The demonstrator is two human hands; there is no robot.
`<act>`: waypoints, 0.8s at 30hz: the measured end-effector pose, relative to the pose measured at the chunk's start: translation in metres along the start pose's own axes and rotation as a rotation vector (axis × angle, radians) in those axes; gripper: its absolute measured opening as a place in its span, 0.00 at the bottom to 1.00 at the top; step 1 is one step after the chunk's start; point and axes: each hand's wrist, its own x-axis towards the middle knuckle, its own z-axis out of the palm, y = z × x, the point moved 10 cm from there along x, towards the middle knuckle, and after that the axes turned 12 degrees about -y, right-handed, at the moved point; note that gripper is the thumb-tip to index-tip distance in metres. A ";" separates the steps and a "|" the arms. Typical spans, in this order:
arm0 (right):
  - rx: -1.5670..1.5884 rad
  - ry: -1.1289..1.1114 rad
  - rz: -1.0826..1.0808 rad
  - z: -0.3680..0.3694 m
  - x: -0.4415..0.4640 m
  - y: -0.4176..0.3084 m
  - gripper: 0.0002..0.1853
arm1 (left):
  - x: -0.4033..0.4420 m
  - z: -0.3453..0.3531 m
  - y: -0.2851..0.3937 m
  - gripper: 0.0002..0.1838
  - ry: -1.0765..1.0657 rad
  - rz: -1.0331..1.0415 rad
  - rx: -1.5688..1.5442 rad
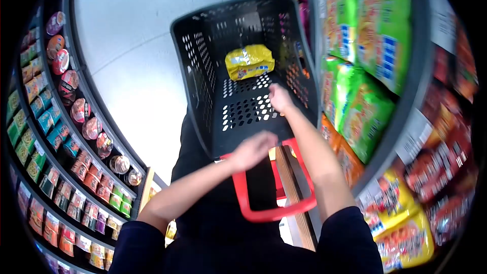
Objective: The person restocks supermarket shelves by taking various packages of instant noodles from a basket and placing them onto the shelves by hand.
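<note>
A black perforated shopping basket (223, 137) stands before me, its long side pointing away. Inside, toward the far end, lies a shiny yellow packet (249, 62). My right hand (279, 98) reaches over the basket's right half, a short way below the packet and apart from it. Its fingers look loosely spread, with nothing visible in them. At the basket's near rim is my left hand (253, 150), blurred by motion, fingers partly stretched and no object seen in it. The red handle (276, 213) hangs toward me beneath both forearms.
To the right, a shelf holds green packets (383, 35) and, lower down, yellow packets (401, 223). Curving along the left is a shelf (96, 122) of cup and bowl noodles. Pale floor (132, 45) shows between. A wooden edge (294, 187) runs below the handle.
</note>
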 end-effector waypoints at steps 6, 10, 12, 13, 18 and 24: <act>-0.051 -0.068 -0.190 -0.064 -0.141 -0.130 0.10 | -0.137 0.119 0.083 0.37 -0.465 -0.018 0.697; 0.125 0.162 -0.347 -0.154 -0.259 -0.217 0.13 | -0.127 0.111 0.068 0.34 -0.449 -0.078 0.920; 0.129 0.301 -0.424 -0.209 -0.331 -0.261 0.16 | -0.125 0.089 0.075 0.31 -0.366 0.047 0.948; 0.229 0.349 -0.426 -0.235 -0.365 -0.274 0.18 | -0.128 0.076 0.086 0.29 -0.336 0.069 0.983; 0.035 1.129 -0.411 -0.365 -0.609 -0.345 0.16 | -0.139 0.009 0.137 0.26 -0.146 0.067 1.003; -0.048 2.116 -0.481 -0.411 -0.856 -0.345 0.21 | -0.115 -0.064 0.188 0.26 0.133 0.224 1.074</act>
